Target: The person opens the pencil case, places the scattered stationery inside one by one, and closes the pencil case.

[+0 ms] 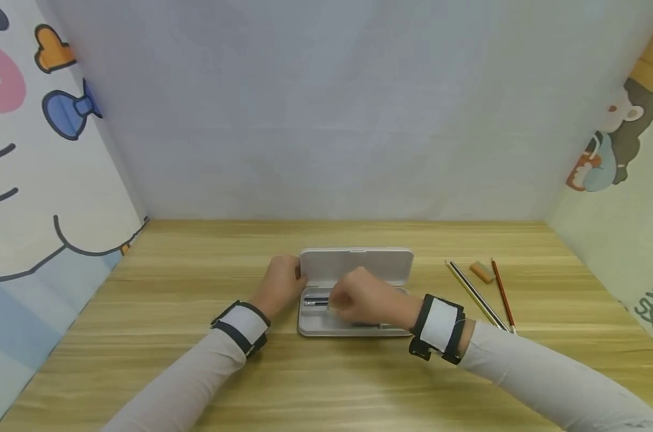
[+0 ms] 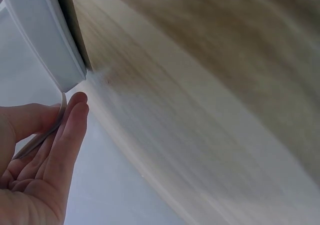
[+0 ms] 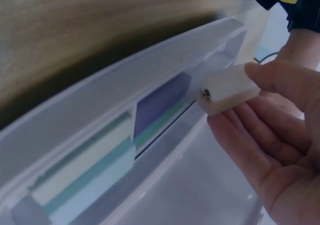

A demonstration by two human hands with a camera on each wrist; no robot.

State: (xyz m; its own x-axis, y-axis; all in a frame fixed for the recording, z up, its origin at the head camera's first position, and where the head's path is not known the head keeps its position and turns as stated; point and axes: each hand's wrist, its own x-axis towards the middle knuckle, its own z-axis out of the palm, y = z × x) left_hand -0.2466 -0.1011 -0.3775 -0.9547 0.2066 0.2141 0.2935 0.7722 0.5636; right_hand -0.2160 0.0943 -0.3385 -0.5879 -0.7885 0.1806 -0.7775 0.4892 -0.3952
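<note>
Behind the wooden table (image 1: 197,264) stands a pale wall (image 1: 326,120), and on the table lies a white pencil case (image 1: 326,332) with its cover opened. Thumb and fingers of the right hand (image 1: 367,294) are clamped on a small white block (image 3: 227,90), probably an eraser, just above the case. At the left end of the case, the left hand (image 1: 278,285) pinches the thin edge of the lid (image 1: 326,263) between thumb and fingers.

As I judge, the filling of the case is somewhere in the middle. The lid is raised at the back of the case, and a dark pencil (image 1: 315,302) lies inside, at its left. The white block is not yet laid down. On the table, to the right of the case, lie a yellow pencil (image 1: 469,290), a black striped pencil (image 1: 481,297), an orange-and-green eraser (image 1: 481,272) and a red pencil (image 1: 503,294); these seem to be what is left, if they belong inside.

Whether the white block goes in or comes out, I cannot tell. In the head view, the right hand hides the middle of the case. The striped piece (image 3: 92,162) and the purple piece (image 3: 160,102) in its compartments are too blurred to name surely.
</note>
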